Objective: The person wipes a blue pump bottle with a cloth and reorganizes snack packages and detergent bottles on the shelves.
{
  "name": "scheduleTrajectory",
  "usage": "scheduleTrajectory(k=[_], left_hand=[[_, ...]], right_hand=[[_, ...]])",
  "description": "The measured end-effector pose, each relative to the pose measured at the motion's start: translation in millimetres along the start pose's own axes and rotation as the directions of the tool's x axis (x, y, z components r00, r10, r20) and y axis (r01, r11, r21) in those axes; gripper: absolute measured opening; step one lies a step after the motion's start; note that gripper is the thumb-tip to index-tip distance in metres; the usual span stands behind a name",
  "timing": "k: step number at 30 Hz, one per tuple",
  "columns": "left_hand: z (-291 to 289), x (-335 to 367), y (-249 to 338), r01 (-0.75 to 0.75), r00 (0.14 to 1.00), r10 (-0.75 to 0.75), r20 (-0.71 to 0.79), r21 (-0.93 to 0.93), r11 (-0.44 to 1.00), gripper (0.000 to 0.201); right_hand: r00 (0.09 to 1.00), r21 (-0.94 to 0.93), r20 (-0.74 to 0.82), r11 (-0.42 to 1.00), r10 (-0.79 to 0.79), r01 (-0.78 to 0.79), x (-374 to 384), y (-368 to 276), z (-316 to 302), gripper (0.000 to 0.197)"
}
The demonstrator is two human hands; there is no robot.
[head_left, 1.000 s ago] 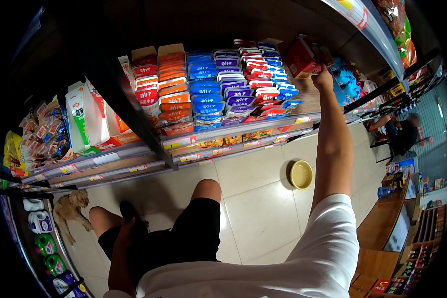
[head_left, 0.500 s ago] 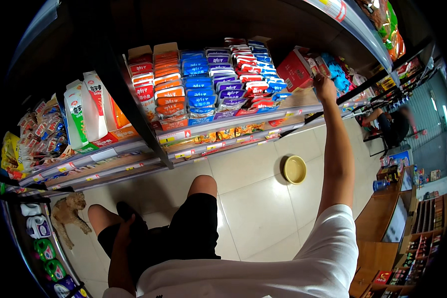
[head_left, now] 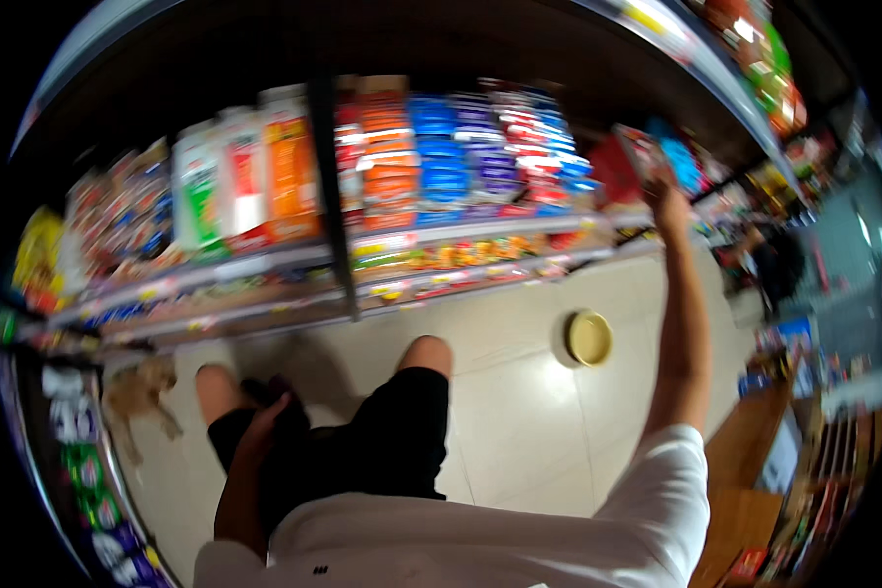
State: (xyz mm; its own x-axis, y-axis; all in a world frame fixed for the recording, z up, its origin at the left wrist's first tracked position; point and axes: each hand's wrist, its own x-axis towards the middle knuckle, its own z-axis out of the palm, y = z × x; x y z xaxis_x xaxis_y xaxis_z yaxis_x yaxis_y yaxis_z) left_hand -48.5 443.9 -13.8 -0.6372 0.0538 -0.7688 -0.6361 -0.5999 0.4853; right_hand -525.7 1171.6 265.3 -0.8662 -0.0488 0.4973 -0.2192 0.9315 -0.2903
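My right arm reaches to the shelf on the right. My right hand (head_left: 665, 192) is closed at the near right edge of a red box (head_left: 614, 171) that holds small packets; motion blur smears the fingertips. Bright blue packs (head_left: 678, 162) lie just beyond the hand. Left of the box stand rows of upright snack packets: blue and red ones, purple packets (head_left: 483, 157), blue packets (head_left: 441, 147) and orange packets (head_left: 387, 147). Down by my left thigh, over the black shorts, is my left hand (head_left: 267, 419), blurred, its fingers not distinct.
A yellow bowl (head_left: 589, 339) sits on the tiled floor. A light-brown dog (head_left: 142, 397) lies at the left, beside a shelf of bottles (head_left: 83, 465). A dark shelf post (head_left: 329, 176) divides the snacks. A seated person (head_left: 780, 265) and a wooden counter (head_left: 740, 514) are at the right.
The view has swung, so shelf, bowl and dog sit farther right or higher, and the picture has blurred. My right hand stays at the red box, which looks more upright. My left hand stays by the thigh.
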Motion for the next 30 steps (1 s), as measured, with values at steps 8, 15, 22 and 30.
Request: scheduleTrajectory(k=[8, 15, 22, 30], left_hand=[[38.2, -31.0, 5.3, -0.211, 0.977, 0.211, -0.027, -0.240, 0.948, 0.052], [101.7, -60.4, 9.7, -0.386, 0.905, 0.389, 0.172, -0.055, 0.921, 0.050], [6.4, -96.9, 107.1, -0.427, 0.272, 0.962, 0.018, 0.898, 0.104, 0.051], [-163.2, -119.4, 373.0, -0.737, -0.088, 0.810, -0.579, 0.585, 0.338, 0.063]], right_hand=[[0.883, 0.446, -0.401, 0.894, 0.245, -0.045, -151.6, -143.9, 72.2, 0.008], [0.528, 0.567, 0.762, -0.007, -0.374, -0.824, -433.6, -489.0, 159.4, 0.080], [0.470, 0.489, 0.835, -0.006, -0.287, -0.872, -440.7, -519.3, 147.1, 0.050], [0.499, 0.500, 0.863, 0.008, 0.086, -0.866, -444.5, -463.5, 145.6, 0.048]])
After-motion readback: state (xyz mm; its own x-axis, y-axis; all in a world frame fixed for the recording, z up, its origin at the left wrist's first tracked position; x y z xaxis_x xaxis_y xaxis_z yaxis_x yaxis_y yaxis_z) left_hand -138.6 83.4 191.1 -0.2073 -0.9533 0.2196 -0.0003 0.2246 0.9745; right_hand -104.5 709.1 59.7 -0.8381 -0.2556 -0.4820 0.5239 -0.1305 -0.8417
